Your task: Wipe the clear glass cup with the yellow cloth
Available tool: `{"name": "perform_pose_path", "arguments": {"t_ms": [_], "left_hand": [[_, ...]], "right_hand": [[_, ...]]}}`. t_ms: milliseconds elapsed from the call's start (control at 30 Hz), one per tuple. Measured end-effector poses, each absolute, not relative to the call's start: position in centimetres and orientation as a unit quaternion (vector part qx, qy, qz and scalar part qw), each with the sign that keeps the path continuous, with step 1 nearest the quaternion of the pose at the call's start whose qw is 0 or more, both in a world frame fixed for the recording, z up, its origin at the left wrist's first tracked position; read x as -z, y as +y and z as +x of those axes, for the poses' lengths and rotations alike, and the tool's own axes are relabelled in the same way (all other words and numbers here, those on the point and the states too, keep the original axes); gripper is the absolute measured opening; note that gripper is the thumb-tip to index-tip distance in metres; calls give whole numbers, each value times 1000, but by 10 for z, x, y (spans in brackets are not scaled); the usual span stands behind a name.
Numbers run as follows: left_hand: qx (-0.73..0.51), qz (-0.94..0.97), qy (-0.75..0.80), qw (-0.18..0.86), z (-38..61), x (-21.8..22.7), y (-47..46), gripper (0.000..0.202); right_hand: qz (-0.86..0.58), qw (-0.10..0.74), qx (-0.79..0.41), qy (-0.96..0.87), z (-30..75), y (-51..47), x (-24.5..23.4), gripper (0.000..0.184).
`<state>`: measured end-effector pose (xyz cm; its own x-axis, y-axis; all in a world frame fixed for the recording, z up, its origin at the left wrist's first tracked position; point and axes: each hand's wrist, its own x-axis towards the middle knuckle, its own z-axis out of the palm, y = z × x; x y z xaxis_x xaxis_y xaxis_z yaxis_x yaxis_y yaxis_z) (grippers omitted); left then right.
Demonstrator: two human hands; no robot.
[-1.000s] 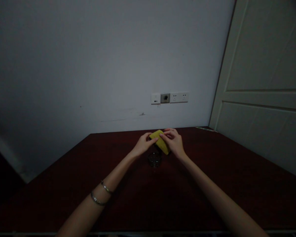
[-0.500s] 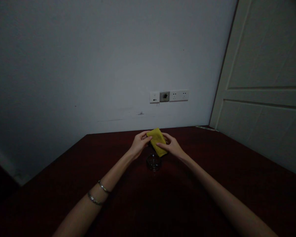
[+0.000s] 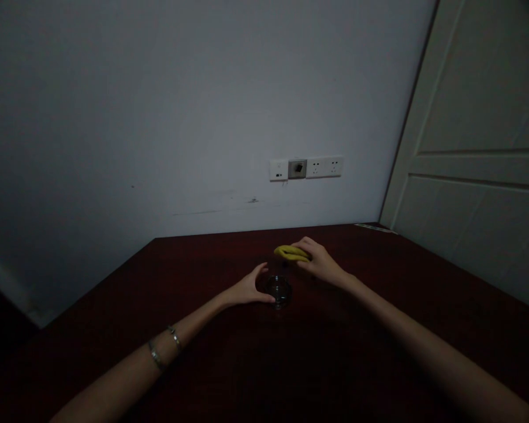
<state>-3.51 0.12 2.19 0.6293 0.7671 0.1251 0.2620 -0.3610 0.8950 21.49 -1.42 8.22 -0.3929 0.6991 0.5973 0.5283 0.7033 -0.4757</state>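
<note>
A small round clear glass dish (image 3: pixel 282 289), which looks like an ashtray, stands on the dark red table (image 3: pixel 194 258). My left hand (image 3: pixel 249 286) is at its left side, thumb and fingers spread in a C shape, with the thumb tip at the dish's near side. Whether the thumb touches the glass I cannot tell. Above and behind the dish, a folded yellow cloth (image 3: pixel 288 252) is pinched between the thumb and fingers of my right hand (image 3: pixel 317 260). The cloth is held clear of the glass.
A pale wall (image 3: pixel 203 117) rises behind the table, with a row of sockets and a switch (image 3: pixel 306 168) on it. On the right is a panelled door (image 3: pixel 476 176). A thin flat strip (image 3: pixel 374 228) lies at the table's far right corner.
My left hand has let go of the cloth and come down to the glass dish. My right hand now holds the cloth alone, a little further right, with the cloth turned flatter.
</note>
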Motion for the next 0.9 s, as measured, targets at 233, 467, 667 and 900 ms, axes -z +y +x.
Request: {"name": "perform_pose_path", "arguments": {"t_ms": [233,467,667,900], "left_hand": [[-274,829,266,409,-21,-25,-5,98],[-228,847,330,349,-20,-22,-7,83],[-223,838,366,337,-21,-23,-8,88],[-233,841,349,342,-21,-24,-9,84]], "right_hand": [[-226,220,80,-946,206,-25,-79,35],[-167,111,108,-974,204,-23,-76,38],[-140,80,84,-983,203,-20,-83,42],[-91,59,85,-990,198,-15,-89,35]]}}
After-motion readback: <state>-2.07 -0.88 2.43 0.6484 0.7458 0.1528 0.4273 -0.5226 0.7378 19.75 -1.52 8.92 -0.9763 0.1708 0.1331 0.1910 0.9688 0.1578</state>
